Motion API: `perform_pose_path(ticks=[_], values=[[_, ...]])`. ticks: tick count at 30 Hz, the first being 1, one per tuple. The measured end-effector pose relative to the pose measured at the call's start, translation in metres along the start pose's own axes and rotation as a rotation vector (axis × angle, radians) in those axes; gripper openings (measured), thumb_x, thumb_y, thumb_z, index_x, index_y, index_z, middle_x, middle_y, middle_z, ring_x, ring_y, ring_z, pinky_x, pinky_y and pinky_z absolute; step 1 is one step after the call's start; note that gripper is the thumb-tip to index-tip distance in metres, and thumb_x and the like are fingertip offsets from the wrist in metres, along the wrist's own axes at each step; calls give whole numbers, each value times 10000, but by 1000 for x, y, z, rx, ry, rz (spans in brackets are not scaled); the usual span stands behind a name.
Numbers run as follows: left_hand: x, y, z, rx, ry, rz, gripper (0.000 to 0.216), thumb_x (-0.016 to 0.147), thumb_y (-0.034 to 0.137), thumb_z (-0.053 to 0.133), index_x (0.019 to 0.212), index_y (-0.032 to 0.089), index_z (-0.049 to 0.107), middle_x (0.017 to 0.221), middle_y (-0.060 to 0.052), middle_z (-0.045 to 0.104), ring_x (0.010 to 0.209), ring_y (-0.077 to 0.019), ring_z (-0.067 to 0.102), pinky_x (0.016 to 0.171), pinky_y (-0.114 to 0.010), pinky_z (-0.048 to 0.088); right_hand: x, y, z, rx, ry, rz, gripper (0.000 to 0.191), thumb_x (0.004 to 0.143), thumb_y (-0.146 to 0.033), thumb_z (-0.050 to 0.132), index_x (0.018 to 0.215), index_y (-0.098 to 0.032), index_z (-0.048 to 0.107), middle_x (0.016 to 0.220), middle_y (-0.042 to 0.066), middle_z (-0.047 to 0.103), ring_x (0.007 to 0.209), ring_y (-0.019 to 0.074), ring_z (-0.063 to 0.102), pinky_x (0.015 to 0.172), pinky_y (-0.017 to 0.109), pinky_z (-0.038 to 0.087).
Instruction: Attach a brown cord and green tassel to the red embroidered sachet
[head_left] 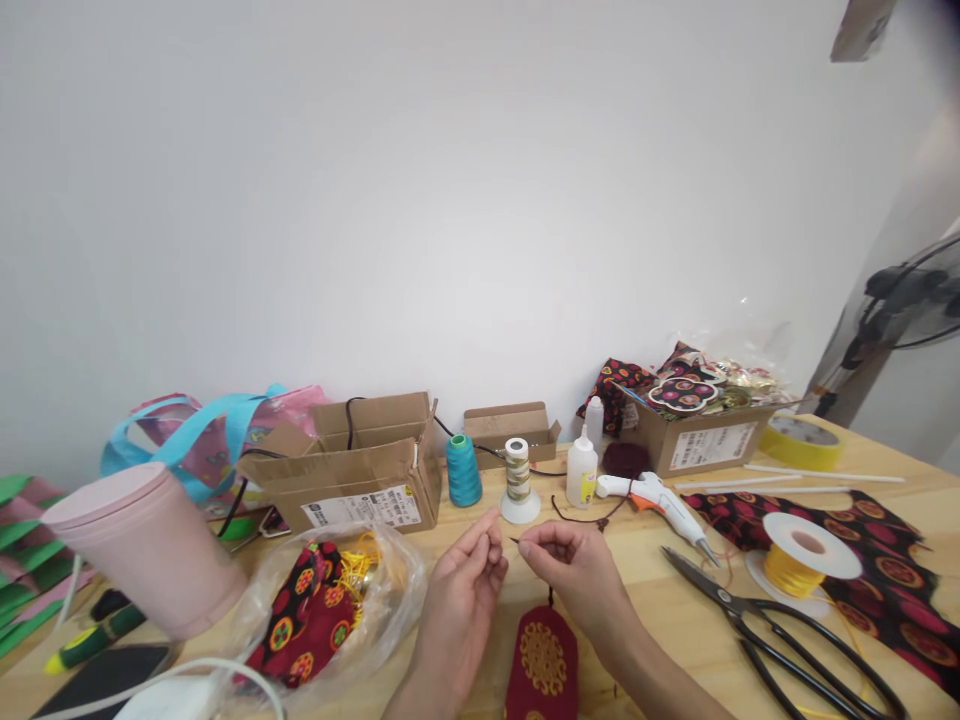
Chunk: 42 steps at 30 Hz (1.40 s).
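My right hand [564,562] pinches a thin dark cord, whose tip [514,540] sticks out toward my left hand. Opposite it, my left hand [466,575] has thumb and forefinger pressed together; whatever is between them is too small to make out. Below the hands is a dark red embroidered pouch [543,655] with a gold round pattern. A short dark cord rises from its top and passes behind my right hand. Just beyond the hands stand a thread spool [517,475] on a white base and a teal thread cone [463,472].
Black scissors [780,625], a yellow cord spool [799,565] and a white glue gun [664,505] lie at the right. A plastic bag [397,600] holding patterned fabric and a pink bin [146,550] are left. Cardboard boxes [431,480] stand along the wall.
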<state>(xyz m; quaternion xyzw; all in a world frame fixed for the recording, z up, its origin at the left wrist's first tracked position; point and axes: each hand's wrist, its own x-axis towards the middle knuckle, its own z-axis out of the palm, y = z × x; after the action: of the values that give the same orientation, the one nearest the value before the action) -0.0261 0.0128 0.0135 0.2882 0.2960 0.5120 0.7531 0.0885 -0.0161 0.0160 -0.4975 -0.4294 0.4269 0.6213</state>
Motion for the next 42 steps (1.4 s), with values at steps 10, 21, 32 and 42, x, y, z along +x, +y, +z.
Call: perform_pose_path(ticks=[10,21,32,42], values=[[4,-8,-5,-8,70,-68,69,690,110,573,748,106,612,748,-48,618,625,-68,561,592,-166,474,-4,-2,-2,-193,30,-154,111,640,-207,556,593,-121,608,558,19,575,531,122,480,509,215,390],[2,-17,-7,-197,-111,-218,76,734,168,531,740,117,587,757,-60,615,775,-155,580,627,-240,463,-10,-1,0,-409,76,-248,103,652,-139,530,592,-145,614,584,14,579,586,136,506,573,224,406],[3,-16,-5,-83,-84,-144,98,675,162,601,768,137,581,658,-33,612,645,-114,580,621,-229,472,-9,-4,-1,-461,103,-255,107,650,-144,533,570,-149,603,563,6,564,576,136,499,575,230,393],[4,-14,-6,-26,-105,-67,38,672,144,602,684,117,578,632,-23,605,603,-73,553,604,-176,450,-10,-5,-1,-460,110,-264,106,644,-141,528,563,-152,596,560,0,564,572,131,499,570,224,393]])
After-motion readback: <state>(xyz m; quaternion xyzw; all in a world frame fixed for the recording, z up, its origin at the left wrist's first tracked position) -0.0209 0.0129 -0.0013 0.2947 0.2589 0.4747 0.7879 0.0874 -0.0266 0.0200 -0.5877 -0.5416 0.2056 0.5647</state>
